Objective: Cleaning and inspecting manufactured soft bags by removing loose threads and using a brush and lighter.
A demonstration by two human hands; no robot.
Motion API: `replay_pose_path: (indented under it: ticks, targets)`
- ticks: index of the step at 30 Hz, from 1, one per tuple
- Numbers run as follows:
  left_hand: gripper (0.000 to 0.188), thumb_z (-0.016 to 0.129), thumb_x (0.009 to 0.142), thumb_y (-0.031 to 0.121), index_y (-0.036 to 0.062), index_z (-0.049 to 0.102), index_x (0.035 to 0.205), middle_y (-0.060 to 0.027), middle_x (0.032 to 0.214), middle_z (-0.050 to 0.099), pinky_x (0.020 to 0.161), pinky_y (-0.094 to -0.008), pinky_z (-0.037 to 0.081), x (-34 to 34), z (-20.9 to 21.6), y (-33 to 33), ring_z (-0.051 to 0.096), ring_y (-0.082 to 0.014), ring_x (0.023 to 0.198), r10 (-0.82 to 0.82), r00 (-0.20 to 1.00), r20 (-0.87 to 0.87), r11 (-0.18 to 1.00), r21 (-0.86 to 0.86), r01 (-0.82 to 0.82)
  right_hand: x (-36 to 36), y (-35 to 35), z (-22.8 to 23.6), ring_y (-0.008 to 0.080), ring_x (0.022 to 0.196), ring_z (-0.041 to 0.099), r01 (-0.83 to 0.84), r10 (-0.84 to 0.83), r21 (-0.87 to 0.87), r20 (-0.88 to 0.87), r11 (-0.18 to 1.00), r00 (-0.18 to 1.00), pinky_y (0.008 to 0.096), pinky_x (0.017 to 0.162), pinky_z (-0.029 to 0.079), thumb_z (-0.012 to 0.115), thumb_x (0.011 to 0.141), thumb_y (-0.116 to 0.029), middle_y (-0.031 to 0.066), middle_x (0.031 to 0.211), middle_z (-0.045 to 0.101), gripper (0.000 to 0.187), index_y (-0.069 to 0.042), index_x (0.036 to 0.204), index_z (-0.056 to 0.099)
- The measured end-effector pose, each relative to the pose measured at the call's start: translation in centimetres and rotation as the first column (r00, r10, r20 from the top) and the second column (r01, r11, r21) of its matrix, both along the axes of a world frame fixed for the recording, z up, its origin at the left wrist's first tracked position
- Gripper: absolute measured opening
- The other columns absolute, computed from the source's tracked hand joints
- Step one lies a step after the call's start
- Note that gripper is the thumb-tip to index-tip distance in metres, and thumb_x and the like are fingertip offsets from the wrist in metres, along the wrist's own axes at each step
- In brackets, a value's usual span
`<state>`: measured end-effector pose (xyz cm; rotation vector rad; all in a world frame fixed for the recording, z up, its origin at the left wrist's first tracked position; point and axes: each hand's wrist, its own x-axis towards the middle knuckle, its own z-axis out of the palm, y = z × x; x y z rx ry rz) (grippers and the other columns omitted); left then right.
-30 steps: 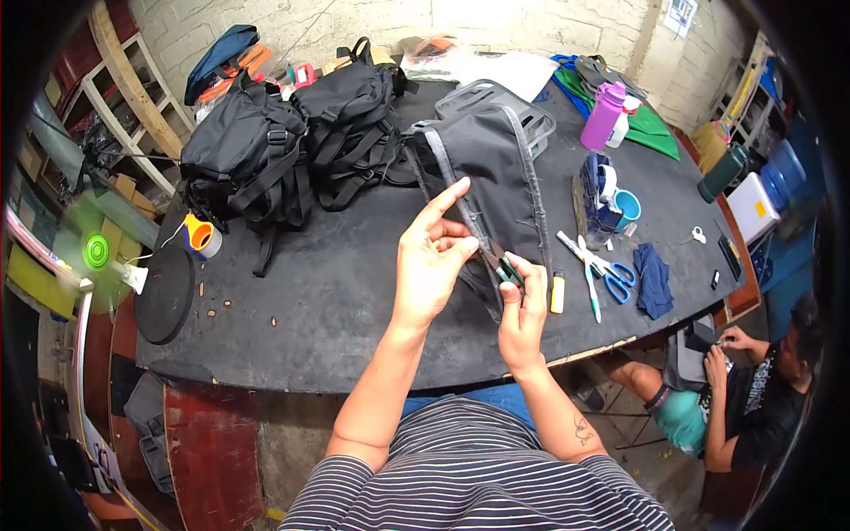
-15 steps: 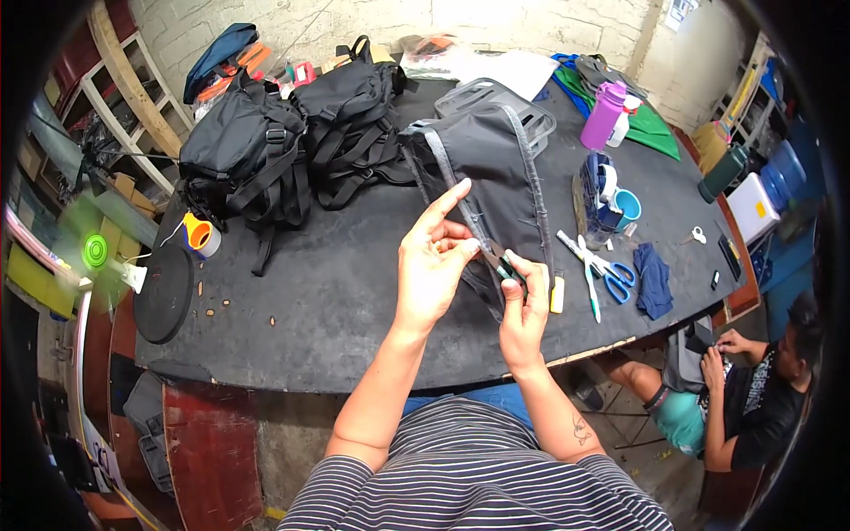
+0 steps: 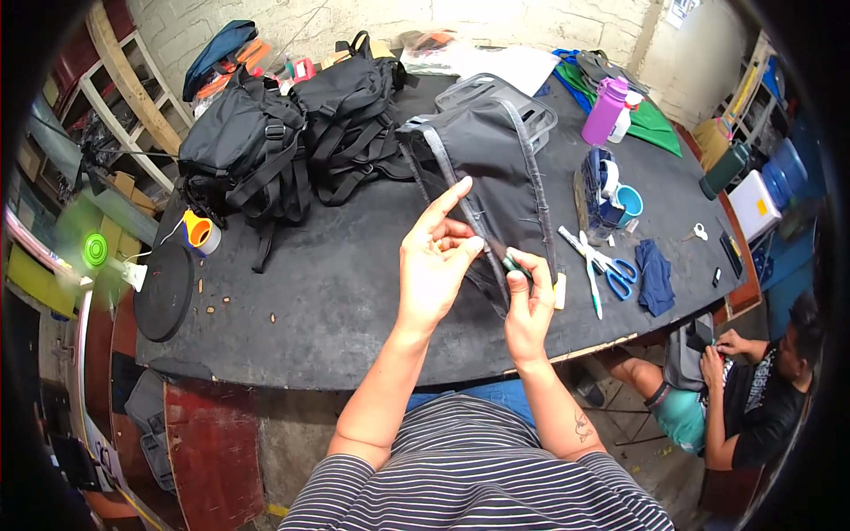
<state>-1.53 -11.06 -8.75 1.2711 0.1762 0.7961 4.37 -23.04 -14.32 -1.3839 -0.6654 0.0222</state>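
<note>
A black fabric bag piece (image 3: 489, 155) with grey-bound seams hangs in front of me over the table. My left hand (image 3: 431, 270) pinches one bound edge between thumb and fingertips, its index finger stretched up along the seam. In my right hand (image 3: 529, 310) is a small pair of thread snips (image 3: 510, 264) with a green handle, close to that same edge. My fingers cover most of the snips, and their blades are blurred. Loose thread ends stick out along the binding.
Two black backpacks (image 3: 239, 142) lie at the back left of the dark table (image 3: 336, 292). To the right are blue-handled scissors (image 3: 618, 279), a tape dispenser (image 3: 591, 199), a purple bottle (image 3: 606, 111) and dark blue cloth (image 3: 653, 279). A seated person (image 3: 753, 380) works at lower right.
My right hand has shifted slightly right and down with the snips, away from the seam. My left hand stays nearly still on the edge.
</note>
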Motion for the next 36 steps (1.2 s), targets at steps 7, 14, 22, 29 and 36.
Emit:
replay_pose_path:
  ticks: [7,14,22,29,36]
  targets:
    - [0.057,0.063,0.083,-0.006,0.0041,0.047,0.137,-0.0036,0.087,0.061,0.069,-0.0225,0.056,0.2,0.5,-0.3,0.061,-0.0068,0.075,-0.03,1.0,0.001,0.999,-0.014,0.03,0.1,-0.1,-0.2,0.0132,0.096,0.053,0.008,-0.005,0.069,-0.042,0.998,0.999,0.0255,0.089,0.041,0.049,0.097,-0.006,0.0058,0.103,0.057,0.019,0.002,0.112,0.057]
    - [0.047,0.062,0.082,-0.008,0.0034,0.057,0.127,-0.0024,0.093,0.06,0.073,-0.0206,0.05,0.4,0.6,-0.2,0.057,-0.0064,0.08,0.188,0.982,-0.03,0.953,0.247,-0.175,0.1,0.0,0.1,0.0136,0.092,0.052,0.068,-0.066,-0.012,0.149,0.998,0.987,0.0265,0.086,0.042,0.047,0.098,-0.008,0.0059,0.1,0.053,0.021,0.001,0.116,0.056]
    - [0.044,0.06,0.078,-0.013,0.0014,0.063,0.12,-0.0032,0.098,0.064,0.078,-0.0228,0.049,0.5,0.0,-0.6,0.058,-0.008,0.083,0.109,0.993,0.05,0.985,0.129,-0.114,-0.2,0.5,1.3,0.014,0.095,0.052,0.055,-0.048,-0.036,0.159,0.998,0.986,0.0251,0.088,0.041,0.048,0.097,-0.004,0.0063,0.103,0.053,0.022,0.0,0.117,0.055]
    - [0.045,0.059,0.079,-0.014,0.0004,0.062,0.121,-0.004,0.099,0.066,0.079,-0.0227,0.049,0.4,-0.1,-0.8,0.059,-0.0082,0.083,0.106,0.993,0.059,0.99,0.087,-0.111,0.7,1.0,1.5,0.0213,0.082,0.054,0.214,-0.156,-0.095,0.418,0.972,0.895,0.0294,0.072,0.046,0.051,0.089,0.005,0.0108,0.092,0.053,0.027,-0.001,0.115,0.059]
    - [0.046,0.059,0.078,-0.014,-0.0002,0.061,0.122,-0.004,0.097,0.066,0.077,-0.0221,0.048,0.1,-0.1,-0.5,0.059,-0.0076,0.083,0.102,0.992,0.069,0.988,0.105,-0.109,0.9,1.6,1.2,0.0277,0.075,0.057,0.229,-0.204,-0.01,0.416,0.973,0.886,0.0346,0.066,0.046,0.056,0.083,0.007,0.0125,0.085,0.056,0.027,-0.002,0.108,0.062]
